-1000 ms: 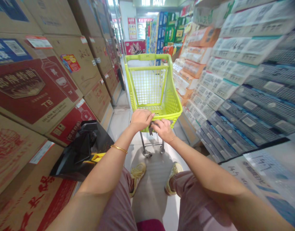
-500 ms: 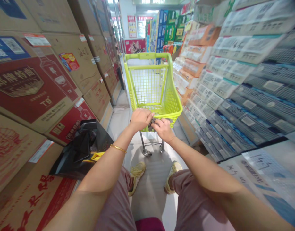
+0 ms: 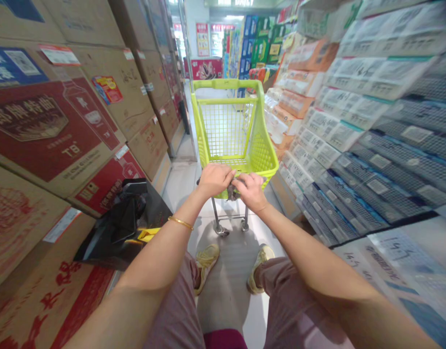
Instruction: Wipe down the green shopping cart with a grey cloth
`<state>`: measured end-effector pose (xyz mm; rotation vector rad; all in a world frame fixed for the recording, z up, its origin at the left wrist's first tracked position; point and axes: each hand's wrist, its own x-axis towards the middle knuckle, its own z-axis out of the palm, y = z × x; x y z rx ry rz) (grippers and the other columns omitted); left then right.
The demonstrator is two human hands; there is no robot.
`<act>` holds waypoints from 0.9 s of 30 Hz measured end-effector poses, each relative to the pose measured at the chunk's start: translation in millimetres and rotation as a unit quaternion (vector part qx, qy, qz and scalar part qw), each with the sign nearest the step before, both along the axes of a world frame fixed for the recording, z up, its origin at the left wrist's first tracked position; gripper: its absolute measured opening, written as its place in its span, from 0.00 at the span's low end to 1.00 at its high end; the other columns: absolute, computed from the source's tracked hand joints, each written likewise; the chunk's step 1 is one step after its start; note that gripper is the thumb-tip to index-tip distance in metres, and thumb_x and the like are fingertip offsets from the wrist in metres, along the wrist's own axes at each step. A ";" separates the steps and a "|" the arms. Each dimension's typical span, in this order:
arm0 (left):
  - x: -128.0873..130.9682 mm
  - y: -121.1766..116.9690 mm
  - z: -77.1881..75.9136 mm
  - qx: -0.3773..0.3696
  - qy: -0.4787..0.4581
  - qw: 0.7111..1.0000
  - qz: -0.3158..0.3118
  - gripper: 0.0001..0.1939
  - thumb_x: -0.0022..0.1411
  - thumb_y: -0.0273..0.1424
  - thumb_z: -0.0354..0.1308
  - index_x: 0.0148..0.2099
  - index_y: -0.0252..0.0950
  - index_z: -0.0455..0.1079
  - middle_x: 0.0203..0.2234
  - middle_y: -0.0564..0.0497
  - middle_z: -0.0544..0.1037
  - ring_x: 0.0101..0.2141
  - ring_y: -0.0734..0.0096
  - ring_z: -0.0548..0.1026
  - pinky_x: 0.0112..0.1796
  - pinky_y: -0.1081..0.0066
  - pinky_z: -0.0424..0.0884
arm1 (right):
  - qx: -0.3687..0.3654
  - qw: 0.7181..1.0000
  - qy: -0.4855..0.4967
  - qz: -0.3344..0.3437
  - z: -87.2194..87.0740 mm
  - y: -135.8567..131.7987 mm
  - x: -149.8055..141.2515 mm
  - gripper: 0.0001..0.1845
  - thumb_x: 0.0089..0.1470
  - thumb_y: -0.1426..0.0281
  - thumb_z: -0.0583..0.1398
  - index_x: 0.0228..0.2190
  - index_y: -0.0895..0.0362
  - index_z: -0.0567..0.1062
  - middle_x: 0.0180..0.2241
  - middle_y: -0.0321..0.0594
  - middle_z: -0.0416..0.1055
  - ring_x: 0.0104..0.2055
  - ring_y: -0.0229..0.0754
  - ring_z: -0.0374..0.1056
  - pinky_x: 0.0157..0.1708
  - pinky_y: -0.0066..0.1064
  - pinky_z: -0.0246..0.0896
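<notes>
A lime-green shopping cart [image 3: 268, 140] with a mesh basket stands in front of me on metal legs and casters. At its near rim, a crumpled dark grey cloth [image 3: 231, 193] shows between and under my hands. My left hand [image 3: 216, 180] is closed on the cloth, back of the hand up, a gold bangle on the wrist. Close beside it, my right hand [image 3: 251, 190] pinches the cloth with bent fingers. The palms and most of the cloth are hidden.
Printed cardboard cartons [image 3: 55, 121] are stacked along the left, with a black bag [image 3: 114, 232] against them. Packaged goods [image 3: 354, 111] in white, orange and dark blue are piled on the right. A tiled aisle runs between, toward green and blue boxes [image 3: 259, 46].
My right hand has shifted slightly up and to the right, and the cloth between the hands has changed shape. The cart sits slightly further right in view.
</notes>
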<state>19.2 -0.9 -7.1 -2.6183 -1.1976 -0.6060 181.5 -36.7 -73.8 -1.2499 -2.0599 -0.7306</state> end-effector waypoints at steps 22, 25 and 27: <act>-2.2 1.1 3.4 -0.015 -0.038 0.999 0.001 0.22 0.64 0.40 0.43 0.25 0.36 0.70 0.25 0.47 0.76 0.29 0.67 0.71 0.28 0.68 0.56 | -0.088 0.992 -0.086 0.025 -33.1 -9.6 0.3 0.09 0.58 0.67 0.54 0.38 0.49 0.74 0.42 0.39 0.70 0.42 0.43 0.53 0.40 0.35 0.42; -8.4 2.2 5.3 -0.020 -0.039 0.999 0.007 0.20 0.62 0.39 0.46 0.24 0.36 0.70 0.24 0.49 0.75 0.29 0.68 0.70 0.27 0.69 0.54 | -0.071 0.993 -0.082 0.037 -20.5 -12.0 -5.3 0.10 0.59 0.67 0.53 0.39 0.50 0.74 0.41 0.39 0.70 0.42 0.43 0.54 0.40 0.35 0.42; -14.8 2.9 7.2 -0.026 -0.040 0.999 0.014 0.19 0.61 0.39 0.47 0.22 0.36 0.69 0.22 0.50 0.74 0.28 0.68 0.70 0.26 0.69 0.53 | -0.057 0.995 -0.075 0.044 -12.2 -13.8 -10.6 0.11 0.59 0.67 0.53 0.38 0.50 0.74 0.41 0.39 0.71 0.42 0.43 0.54 0.40 0.35 0.42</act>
